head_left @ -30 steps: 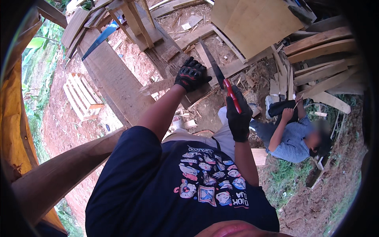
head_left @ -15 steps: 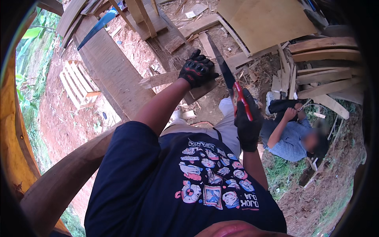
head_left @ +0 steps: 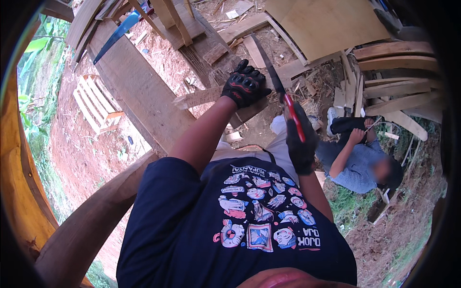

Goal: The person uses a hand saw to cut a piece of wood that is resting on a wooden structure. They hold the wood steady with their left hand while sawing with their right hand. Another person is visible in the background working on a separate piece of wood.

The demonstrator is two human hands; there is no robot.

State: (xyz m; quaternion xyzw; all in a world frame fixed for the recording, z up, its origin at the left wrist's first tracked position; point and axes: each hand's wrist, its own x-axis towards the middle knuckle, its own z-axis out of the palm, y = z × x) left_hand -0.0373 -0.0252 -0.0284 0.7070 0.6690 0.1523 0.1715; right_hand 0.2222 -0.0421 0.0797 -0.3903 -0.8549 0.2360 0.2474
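Bench (head_left: 205,72) partly hidden under left hand (head_left: 246,86); blurred right hand (head_left: 302,146) grips saw (head_left: 278,86).

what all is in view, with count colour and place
Red-handled saw: 1, red and dark, centre
Wood strip: 1, brown, centre
Blue-bladed saw: 1, blue, upper left
Wide plank: 1, brown, left of centre
Slatted crate: 1, pale, ground at left
Plywood sheet: 1, tan, top right
Stacked boards: several, brown, right
Wood scraps: many, pale, ground
Co-worker: 1, blue-grey top, right
Curved post: 1, brown, lower left
T-shirt: 1, navy with prints, bottom centre
Left hand: 1, black glove, over wood strip
Right hand: 1, black glove, gripping red-handled saw
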